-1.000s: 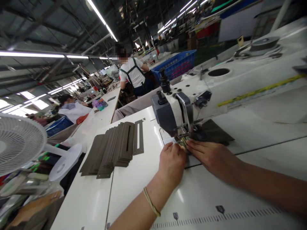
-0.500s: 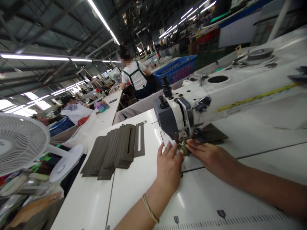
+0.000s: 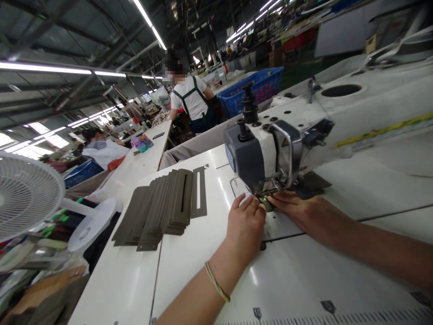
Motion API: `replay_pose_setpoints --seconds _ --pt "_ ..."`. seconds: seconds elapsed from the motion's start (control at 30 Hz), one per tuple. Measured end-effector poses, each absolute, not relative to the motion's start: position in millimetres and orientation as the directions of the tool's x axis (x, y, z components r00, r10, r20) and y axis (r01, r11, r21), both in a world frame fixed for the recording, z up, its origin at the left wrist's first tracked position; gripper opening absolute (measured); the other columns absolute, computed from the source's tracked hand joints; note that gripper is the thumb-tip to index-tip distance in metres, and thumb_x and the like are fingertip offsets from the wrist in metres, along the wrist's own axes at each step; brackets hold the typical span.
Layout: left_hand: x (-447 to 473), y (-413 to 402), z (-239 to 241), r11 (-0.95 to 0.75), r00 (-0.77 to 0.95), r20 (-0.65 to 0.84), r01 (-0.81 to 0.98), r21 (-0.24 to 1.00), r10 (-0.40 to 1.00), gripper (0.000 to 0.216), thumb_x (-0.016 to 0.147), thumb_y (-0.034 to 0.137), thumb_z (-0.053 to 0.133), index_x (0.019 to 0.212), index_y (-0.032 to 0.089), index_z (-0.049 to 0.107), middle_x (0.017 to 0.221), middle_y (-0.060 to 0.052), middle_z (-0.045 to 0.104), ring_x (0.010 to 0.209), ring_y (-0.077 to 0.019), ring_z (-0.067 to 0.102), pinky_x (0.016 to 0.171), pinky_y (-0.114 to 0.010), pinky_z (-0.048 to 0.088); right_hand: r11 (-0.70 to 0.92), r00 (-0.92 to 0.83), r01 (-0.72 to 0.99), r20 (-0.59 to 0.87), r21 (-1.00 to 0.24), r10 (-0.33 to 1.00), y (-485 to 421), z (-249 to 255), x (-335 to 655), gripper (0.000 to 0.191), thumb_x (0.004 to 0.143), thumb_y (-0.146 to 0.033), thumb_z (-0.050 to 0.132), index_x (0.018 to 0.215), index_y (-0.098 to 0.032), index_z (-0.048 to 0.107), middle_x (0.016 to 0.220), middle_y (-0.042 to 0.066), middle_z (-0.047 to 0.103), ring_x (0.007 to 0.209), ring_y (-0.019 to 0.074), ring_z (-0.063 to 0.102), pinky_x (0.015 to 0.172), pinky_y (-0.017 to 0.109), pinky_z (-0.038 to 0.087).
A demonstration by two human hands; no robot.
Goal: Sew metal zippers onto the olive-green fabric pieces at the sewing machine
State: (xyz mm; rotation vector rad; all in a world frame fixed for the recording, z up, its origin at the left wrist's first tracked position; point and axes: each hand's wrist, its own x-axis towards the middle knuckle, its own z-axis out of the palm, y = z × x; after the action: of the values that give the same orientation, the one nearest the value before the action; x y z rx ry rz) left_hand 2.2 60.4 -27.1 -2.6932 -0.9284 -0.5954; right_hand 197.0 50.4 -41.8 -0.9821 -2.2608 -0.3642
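Note:
My left hand (image 3: 246,221) is closed, its curled fingers on a small olive fabric piece (image 3: 268,204) beneath the sewing machine head (image 3: 250,155). A bit of white material shows by those fingertips. My right hand (image 3: 304,210) reaches in from the right, fingers pressed together at the same piece's right edge; its thumb is hidden. The machine's head covers most of the needle area. Behind my right hand lies a dark flat piece (image 3: 316,180).
Left of the machine, a fanned stack of olive slotted panels (image 3: 158,207) lies beside a single slotted panel (image 3: 199,192). A white fan (image 3: 27,194) stands at far left. A co-worker (image 3: 192,97) and a blue basket (image 3: 250,90) are beyond the table.
The view has shifted, so the machine head appears larger and farther right. Both hands stay at the fabric under it; less of the olive piece and white material shows.

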Motion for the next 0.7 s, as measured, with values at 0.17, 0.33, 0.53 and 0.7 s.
replay_pose_setpoints --seconds 0.17,0.33,0.53,0.7 --pt "4 60 -22 -0.765 0.722 0.436 0.635 -0.106 0.538 0.011 0.089 0.010 0.053 0.087 0.011 0.064 0.100 -0.011 0.071 0.102 -0.0222 0.065 0.100 -0.038 0.047 0.679 -0.510 0.734 0.662 0.002 0.549 51 -38 196 0.036 0.085 0.000 0.033 0.093 -0.015 0.065 0.091 0.010 0.072 0.075 0.0192 0.070 0.064 0.028 0.059" --pt "4 59 -20 -0.763 0.734 0.412 0.633 -0.127 0.540 0.009 0.089 0.011 0.055 0.090 0.010 0.064 0.101 -0.011 0.071 0.103 -0.0222 0.064 0.099 -0.037 0.048 0.697 -0.510 0.717 0.661 -0.028 0.551 50 -34 196 0.035 0.084 0.000 0.034 0.089 -0.017 0.065 0.089 0.008 0.072 0.076 0.0188 0.070 0.064 0.027 0.058" --pt "6 61 -21 -0.738 0.716 0.388 0.664 -0.119 0.581 0.008 0.088 0.011 0.057 0.089 0.011 0.065 0.103 -0.011 0.071 0.104 -0.0219 0.064 0.098 -0.037 0.048 0.681 -0.492 0.732 0.671 -0.027 0.555 55 -42 196 0.031 0.085 -0.003 0.037 0.092 -0.016 0.065 0.091 0.009 0.072 0.080 0.0202 0.070 0.068 0.029 0.058" --pt "7 59 -24 -0.722 0.676 0.408 0.690 -0.057 0.613 0.009 0.089 0.012 0.056 0.088 0.012 0.065 0.104 -0.010 0.071 0.104 -0.0216 0.064 0.098 -0.037 0.048 0.678 -0.478 0.733 0.666 -0.057 0.573 54 -49 195 0.030 0.093 -0.011 0.035 0.096 -0.016 0.064 0.094 0.009 0.072 0.081 0.0201 0.069 0.068 0.030 0.058"
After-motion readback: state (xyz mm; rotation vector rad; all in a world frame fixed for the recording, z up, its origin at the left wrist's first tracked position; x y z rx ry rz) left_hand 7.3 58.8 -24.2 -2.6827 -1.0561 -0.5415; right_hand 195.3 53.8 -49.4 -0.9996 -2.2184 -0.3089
